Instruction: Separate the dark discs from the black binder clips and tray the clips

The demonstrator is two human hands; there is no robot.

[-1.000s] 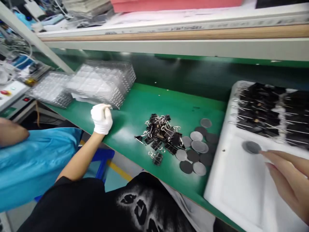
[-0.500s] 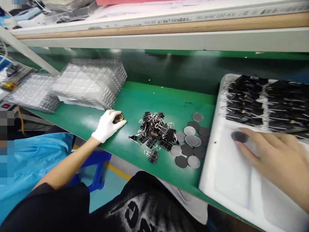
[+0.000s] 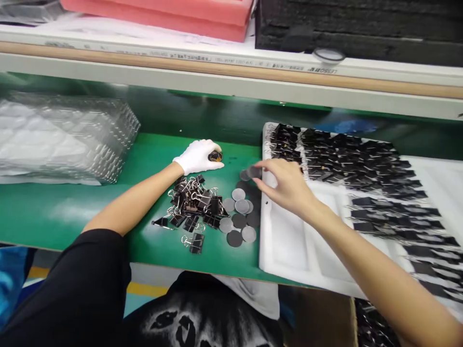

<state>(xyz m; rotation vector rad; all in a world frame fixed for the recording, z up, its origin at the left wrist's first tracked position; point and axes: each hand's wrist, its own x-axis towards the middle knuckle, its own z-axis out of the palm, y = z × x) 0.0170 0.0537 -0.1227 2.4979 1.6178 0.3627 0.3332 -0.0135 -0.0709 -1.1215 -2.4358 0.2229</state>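
My left hand [image 3: 198, 156], in a white glove, is closed round a small round part [image 3: 215, 156] with a dark rim and a copper-coloured middle; its kind is not clear. My bare right hand [image 3: 284, 183] pinches a dark thin disc [image 3: 255, 171] between thumb and fingers, right by a grey disc [image 3: 245, 175] on the green table. Nearer to me, several grey discs [image 3: 238, 194] and black discs [image 3: 235, 238] lie loosely overlapping. Left of them is a heap of black binder clips [image 3: 191, 202] with silver handles, and one clip [image 3: 196, 243] lies apart in front.
A white moulded tray [image 3: 285, 241] on the right carries rows of black binder clips [image 3: 336, 154]. Clear plastic trays [image 3: 72, 140] are stacked at the left. A shelf edge [image 3: 217, 79] runs across above the table, with a pink foam block [image 3: 162, 17] and black foam [image 3: 354, 29] on it.
My view has turned to the right. My right hand has moved left from over the white tray with the dark disc, and my left hand has come closer to the discs with the round part.
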